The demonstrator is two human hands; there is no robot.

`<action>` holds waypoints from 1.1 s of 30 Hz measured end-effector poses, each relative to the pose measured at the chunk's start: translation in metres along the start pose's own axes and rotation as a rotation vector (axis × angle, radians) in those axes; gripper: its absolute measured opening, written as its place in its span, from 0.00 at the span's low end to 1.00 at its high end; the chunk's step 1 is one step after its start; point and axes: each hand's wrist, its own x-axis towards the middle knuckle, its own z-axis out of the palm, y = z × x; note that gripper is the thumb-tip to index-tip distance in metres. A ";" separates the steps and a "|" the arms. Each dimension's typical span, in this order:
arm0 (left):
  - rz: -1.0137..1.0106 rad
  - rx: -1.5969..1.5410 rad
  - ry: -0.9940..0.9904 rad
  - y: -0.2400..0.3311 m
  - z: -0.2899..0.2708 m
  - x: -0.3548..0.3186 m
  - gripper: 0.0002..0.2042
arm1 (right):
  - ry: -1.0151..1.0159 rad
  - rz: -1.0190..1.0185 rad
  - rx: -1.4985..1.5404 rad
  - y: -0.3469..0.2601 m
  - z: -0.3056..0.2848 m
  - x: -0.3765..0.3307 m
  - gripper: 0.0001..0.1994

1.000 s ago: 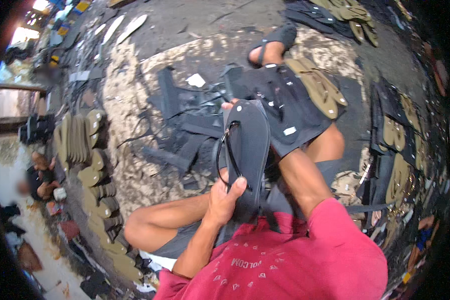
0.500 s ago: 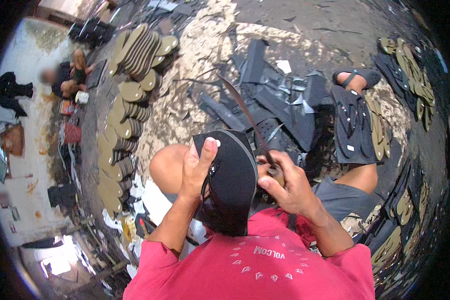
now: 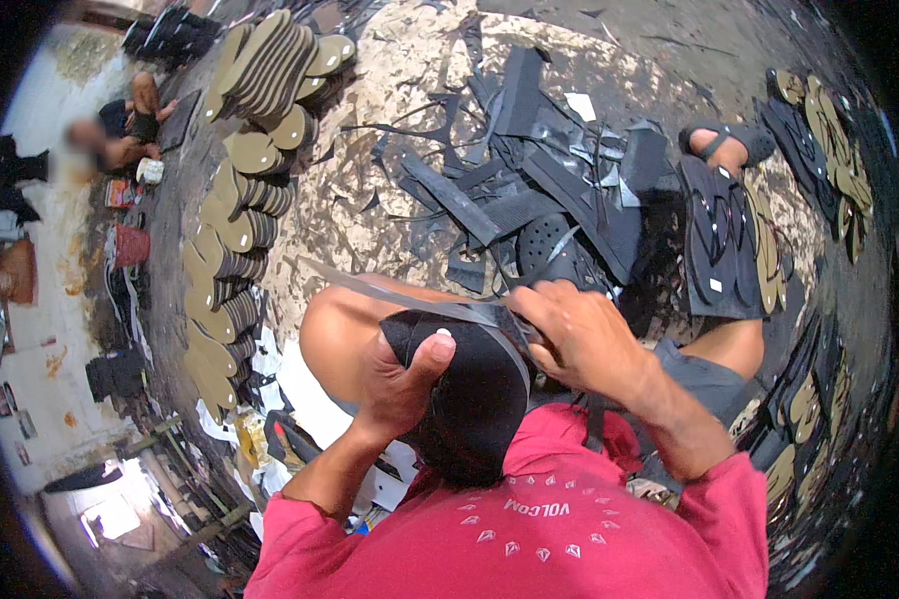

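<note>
My left hand (image 3: pixel 398 387) grips a black flip-flop (image 3: pixel 477 404) in front of my chest, thumb lying across its upper face. The flip-flop's far edge carries extra black sheet that juts past the rounded outline. In my right hand (image 3: pixel 587 337), closed around its handle, is a long knife (image 3: pixel 395 291). Its blade points left and lies along the far edge of the flip-flop; whether it has entered the material I cannot tell. My right fingers hide the knife's handle.
Black offcuts (image 3: pixel 574 215) and a black clog (image 3: pixel 547 250) lie beyond my hands. Stacked olive soles (image 3: pixel 238 225) line the left. Black flip-flops (image 3: pixel 711 240) lie beside my right leg, more olive-soled ones (image 3: pixel 831 140) farther right. Another person (image 3: pixel 142 125) sits at far left.
The knife has swung from pointing away to pointing left, down against the flip-flop's far edge. My right hand has turned over with it. The flip-flop is tilted and slightly closer to me.
</note>
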 end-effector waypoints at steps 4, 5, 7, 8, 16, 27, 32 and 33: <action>0.099 0.075 -0.175 0.010 0.005 -0.001 0.18 | -0.079 -0.117 0.196 -0.014 -0.034 0.040 0.17; 0.079 0.064 -0.216 0.013 0.008 0.001 0.19 | -0.140 -0.112 0.220 -0.015 -0.042 0.044 0.18; 0.069 -0.107 -0.181 0.020 0.012 0.007 0.19 | 0.015 0.181 0.472 -0.016 -0.056 0.043 0.23; -0.091 0.076 -0.061 0.019 0.016 0.013 0.21 | -0.156 0.173 0.507 -0.016 -0.062 0.039 0.23; 0.197 -0.399 -0.372 0.009 0.056 0.027 0.28 | 0.560 0.380 1.154 -0.005 -0.052 -0.003 0.18; 0.010 -1.065 0.156 -0.041 0.070 0.022 0.21 | 0.380 0.244 0.009 0.019 0.041 -0.106 0.18; 0.003 -0.956 0.198 -0.056 0.069 0.006 0.19 | 0.281 0.276 -0.051 0.024 0.040 -0.100 0.18; 0.030 -0.946 0.184 -0.058 0.069 0.006 0.19 | 0.274 0.244 -0.052 0.023 0.037 -0.094 0.17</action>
